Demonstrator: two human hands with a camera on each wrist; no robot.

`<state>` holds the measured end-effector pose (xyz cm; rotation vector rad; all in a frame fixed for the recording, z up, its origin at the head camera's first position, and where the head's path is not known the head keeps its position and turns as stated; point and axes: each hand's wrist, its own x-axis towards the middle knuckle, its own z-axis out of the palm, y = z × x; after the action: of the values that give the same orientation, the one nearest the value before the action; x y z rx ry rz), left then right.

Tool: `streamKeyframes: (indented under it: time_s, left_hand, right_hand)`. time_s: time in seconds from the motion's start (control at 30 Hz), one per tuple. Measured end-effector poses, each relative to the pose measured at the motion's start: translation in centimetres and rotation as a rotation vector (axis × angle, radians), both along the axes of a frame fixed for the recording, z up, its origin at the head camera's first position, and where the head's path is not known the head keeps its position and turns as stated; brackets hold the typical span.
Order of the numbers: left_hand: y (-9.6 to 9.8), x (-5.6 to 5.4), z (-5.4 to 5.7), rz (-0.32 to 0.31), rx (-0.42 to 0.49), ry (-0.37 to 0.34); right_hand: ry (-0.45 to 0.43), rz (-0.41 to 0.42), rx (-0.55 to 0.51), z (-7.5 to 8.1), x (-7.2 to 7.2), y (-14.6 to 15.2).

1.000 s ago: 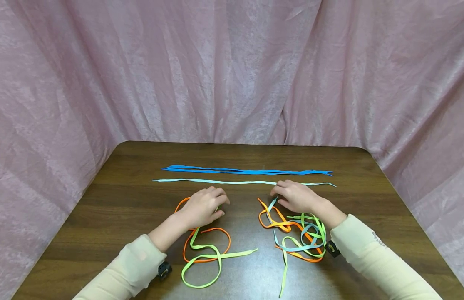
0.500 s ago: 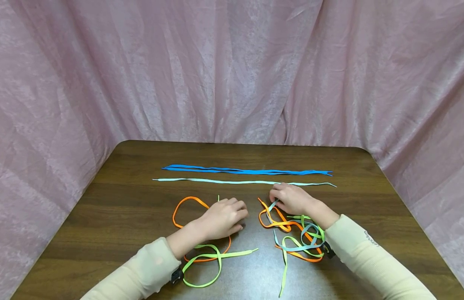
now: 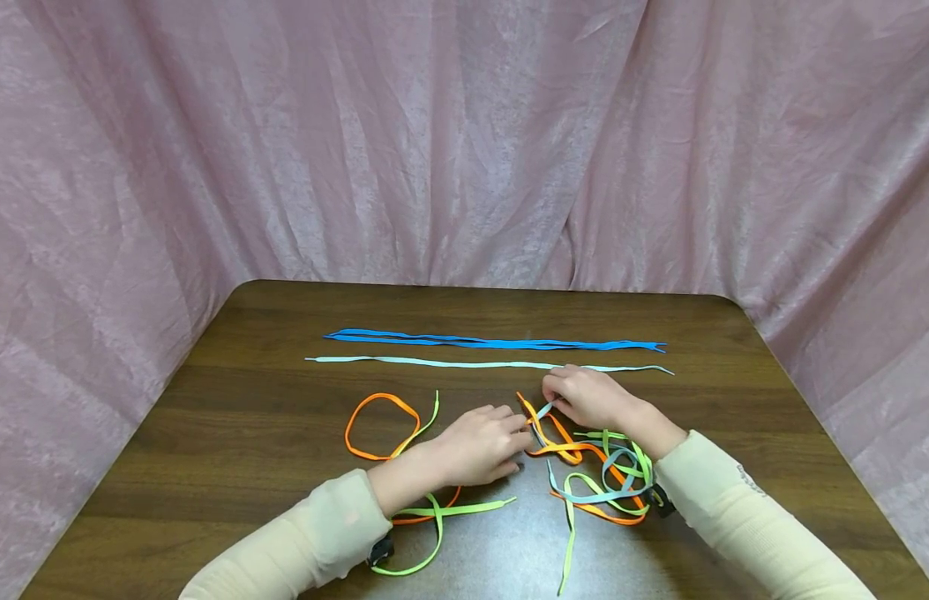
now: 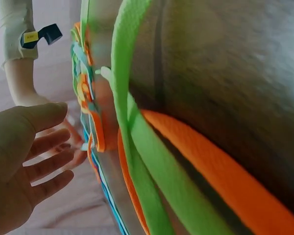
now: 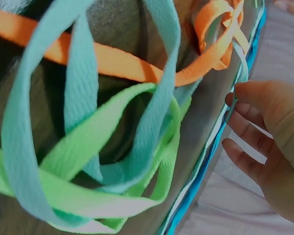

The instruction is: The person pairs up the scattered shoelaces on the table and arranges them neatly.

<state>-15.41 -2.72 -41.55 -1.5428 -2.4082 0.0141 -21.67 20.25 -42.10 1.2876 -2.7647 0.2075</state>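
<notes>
Two hands reach over a brown wooden table [image 3: 209, 417], near each other but apart. Directions are as seen in the head view. The right hand [image 3: 587, 396], at 2 o'clock from the left, pinches one end of a light blue lace [image 5: 242, 66] between thumb and finger. That lace runs into the tangle at 6 o'clock from the right hand, where an orange lace [image 3: 584, 450] and a green lace [image 3: 571, 533] loop through it. The left hand [image 3: 482, 446] holds nothing; its fingers are spread and the thumb stands off from them. Its fingertips are just beside the tangle's orange lace; whether they touch, I cannot tell.

Toward 10 o'clock from the left hand lies a second orange lace [image 3: 382, 395], crossed by a second green lace [image 3: 475, 507] whose tail lies at 6 o'clock. Toward 12 o'clock on the table, a straight pale lace [image 3: 449, 364] and blue laces [image 3: 509, 344] stretch sideways, before a pink curtain [image 3: 464, 125].
</notes>
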Motion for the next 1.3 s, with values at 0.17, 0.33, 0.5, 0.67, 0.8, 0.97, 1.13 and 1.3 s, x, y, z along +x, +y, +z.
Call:
streamKeyframes:
  time_s: [0.17, 0.33, 0.5, 0.67, 0.8, 0.97, 1.13, 1.3]
  left_hand:
    - [1.1, 0.1, -0.3, -0.03, -0.035, -0.005]
    - [2.0, 0.3, -0.7, -0.056, -0.067, -0.022]
    - [2.8, 0.4, -1.0, -0.077, -0.082, -0.024]
    - [3.3, 0.5, -1.2, -0.083, -0.091, -0.022]
    - [3.7, 0.5, -1.5, -0.094, -0.104, -0.017]
    - [3.9, 0.7, -1.8, -0.104, -0.122, -0.023]
    - [3.9, 0.8, -1.9, -0.106, -0.116, -0.017]
    - [3.9, 0.8, -1.9, -0.091, -0.111, -0.027]
  right_hand:
    - [0.04, 0.009, -0.05, 0.4, -0.1, 0.5]
    - [0.091, 0.023, -0.091, 0.9, -0.2, 1.1]
    - [0.077, -0.01, -0.113, 1.7, -0.1, 1.8]
    - [0.066, -0.056, -0.111, 2.2, -0.1, 2.5]
    - [0.066, -0.07, -0.116, 2.4, 0.0, 3.2]
    - [0.079, -0.082, -0.131, 2.6, 0.0, 4.0]
    - [0.108, -0.094, -0.161, 2.8, 0.0, 4.6]
    - [0.115, -0.084, -0.165, 2.4, 0.1, 4.8]
